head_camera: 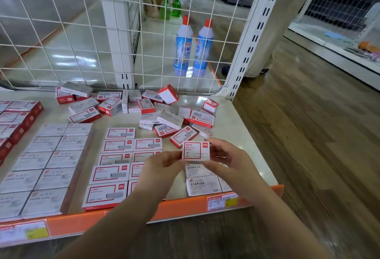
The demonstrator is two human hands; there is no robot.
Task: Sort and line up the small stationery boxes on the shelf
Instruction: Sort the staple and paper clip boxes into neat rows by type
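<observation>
— What is carried by the shelf [236,135]?
— Sorted rows at its front edge, loose boxes [164,114] behind.
— And the paper-clip box [196,150]?
— Pinched between left hand [164,166] and right hand [228,160], label up, seemingly to be read.

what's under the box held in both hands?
Under the held box: white STAPLES boxes in a column on the shelf. Hands hide parts of them.

A white wire grid [61,38] backs the shelf, fixed to slotted white uprights [249,38]; brown wood-plank floor [308,135] runs off to the right; pale glossy flooring [67,53] behind the grid reflects ceiling lights; another shelving unit [339,11] stands beyond.
</observation>
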